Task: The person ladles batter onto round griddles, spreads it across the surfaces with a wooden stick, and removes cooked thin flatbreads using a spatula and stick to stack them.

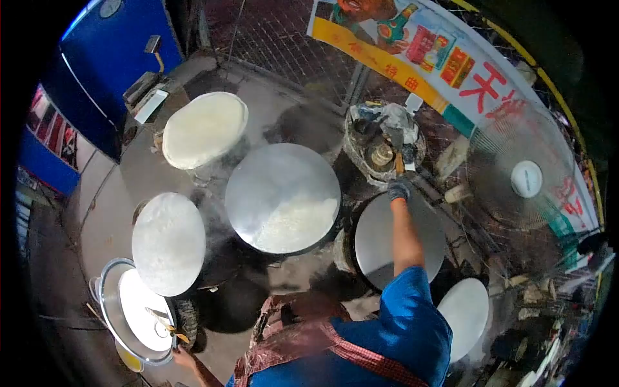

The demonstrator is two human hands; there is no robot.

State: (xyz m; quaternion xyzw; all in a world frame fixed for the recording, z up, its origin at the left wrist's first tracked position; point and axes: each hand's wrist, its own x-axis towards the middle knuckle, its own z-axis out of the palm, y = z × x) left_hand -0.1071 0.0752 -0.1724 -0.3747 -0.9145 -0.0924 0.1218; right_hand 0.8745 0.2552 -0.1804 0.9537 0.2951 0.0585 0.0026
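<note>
My left hand [185, 357] is at the near rim of a wide metal basin [113, 276] holding white batter, its fingers closed at the edge. Across that rim lies a wooden-handled tool [178, 334], just above the hand. My right hand [398, 191], in a dark glove, reaches out over the far edge of a bare dark round griddle [380, 242]. Just beyond it, a wooden handle [400, 164] sticks out of a cluttered round container [356, 145]; whether the glove touches the handle is unclear. The glove's fingers do not show clearly.
A central griddle [277, 187] has a pale batter patch. White rounds cover griddles at upper left [205, 129], left [169, 245] and lower right [465, 319]. A fan [527, 178] stands right, before a printed banner [445, 51]. A blue panel [122, 51] borders the upper left.
</note>
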